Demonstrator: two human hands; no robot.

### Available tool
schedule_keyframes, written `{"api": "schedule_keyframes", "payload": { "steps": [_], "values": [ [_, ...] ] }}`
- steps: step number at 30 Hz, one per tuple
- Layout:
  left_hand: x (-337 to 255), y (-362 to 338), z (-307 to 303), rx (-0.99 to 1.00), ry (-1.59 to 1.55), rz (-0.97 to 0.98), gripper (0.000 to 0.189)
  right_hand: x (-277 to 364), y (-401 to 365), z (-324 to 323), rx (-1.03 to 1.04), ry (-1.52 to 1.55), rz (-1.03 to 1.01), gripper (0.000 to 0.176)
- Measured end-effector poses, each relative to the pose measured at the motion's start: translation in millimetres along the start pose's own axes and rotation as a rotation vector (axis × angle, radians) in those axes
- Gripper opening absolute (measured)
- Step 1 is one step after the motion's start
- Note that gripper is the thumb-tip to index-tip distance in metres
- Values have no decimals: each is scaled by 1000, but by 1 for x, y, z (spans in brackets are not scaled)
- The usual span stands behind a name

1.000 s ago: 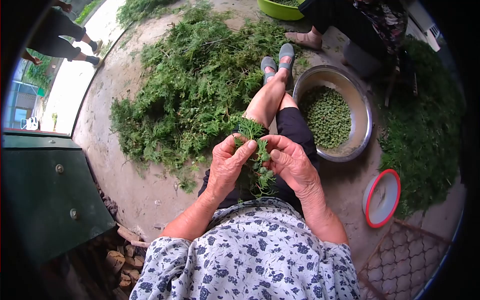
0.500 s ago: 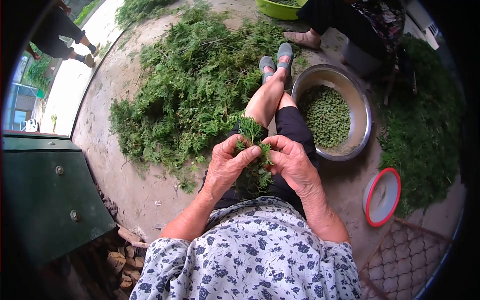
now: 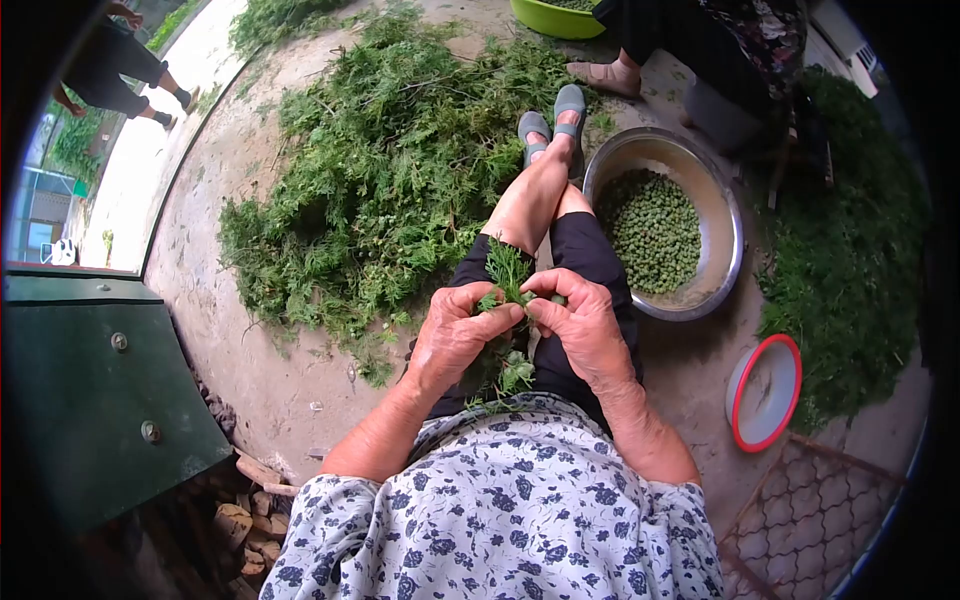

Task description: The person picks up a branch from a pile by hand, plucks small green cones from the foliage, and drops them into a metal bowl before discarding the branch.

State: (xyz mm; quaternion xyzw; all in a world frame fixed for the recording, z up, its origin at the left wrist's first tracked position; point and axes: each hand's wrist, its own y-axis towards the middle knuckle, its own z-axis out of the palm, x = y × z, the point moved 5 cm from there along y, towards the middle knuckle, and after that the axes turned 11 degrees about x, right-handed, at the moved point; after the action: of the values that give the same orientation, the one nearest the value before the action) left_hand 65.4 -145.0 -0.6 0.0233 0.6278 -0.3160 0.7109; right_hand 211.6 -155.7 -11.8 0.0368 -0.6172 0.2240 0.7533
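Over my lap, my left hand [image 3: 455,325] pinches a green evergreen sprig [image 3: 508,265], whose feathery tip points away from me. The closed thumb and fingers of my right hand [image 3: 580,320] meet the same sprig from the other side. A small round green thing [image 3: 558,299] shows by the right fingers, like the berries in the bowl. More green cuttings [image 3: 515,372] lie on my dark trousers below the hands. To the right of my legs stands a metal bowl [image 3: 722,235] partly filled with green berries [image 3: 652,230].
A large heap of evergreen branches [image 3: 370,180] spreads ahead and left; another pile [image 3: 850,300] lies right. A red-rimmed white basin [image 3: 765,395] tilts near a metal grate [image 3: 810,510]. Another person's shoe [image 3: 607,78] is beside a lime-green tub [image 3: 555,18]. A green metal panel [image 3: 100,400] is left.
My fingertips have shifted slightly along the sprig, and the right hand has turned a little. Cuttings on my lap show more openly. The walking person's foot at upper left has moved.
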Motion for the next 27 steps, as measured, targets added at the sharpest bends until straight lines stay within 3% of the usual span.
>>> {"api": "schedule_keyframes", "payload": {
  "steps": [4, 6, 9, 14, 18, 21, 23, 25, 27],
  "values": [
    [-2, 0, 4, -75, -40, 28, 11, 19, 1, 0, -158, -347, -168, 15],
    [-3, -2, 3, -82, 27, 44, 11, 36, -5, -5, -452, -760, -426, 15],
    [-5, -2, -2, -105, -176, 73, 11, 27, -10, -50, -628, -599, -328, 15],
    [-2, -2, -9, -144, -520, 108, 17, 21, -38, -151, -891, -821, -201, 23],
    [-3, -1, -9, -129, -545, 55, 35, -9, -62, -237, -1046, -1032, -34, 31],
    [-3, 0, -7, -118, -501, 63, 40, -8, -78, -257, -1160, -1023, 62, 27],
    [-2, 1, -4, -136, -492, 76, 42, -5, -78, -250, -1140, -1089, 15, 22],
    [0, 3, -2, -144, -482, 85, 43, -4, -62, -221, -916, -567, 12, 19],
    [3, 5, -1, -118, -418, 97, 43, 2, -38, -170, -640, -376, -135, 17]
  ]
}}
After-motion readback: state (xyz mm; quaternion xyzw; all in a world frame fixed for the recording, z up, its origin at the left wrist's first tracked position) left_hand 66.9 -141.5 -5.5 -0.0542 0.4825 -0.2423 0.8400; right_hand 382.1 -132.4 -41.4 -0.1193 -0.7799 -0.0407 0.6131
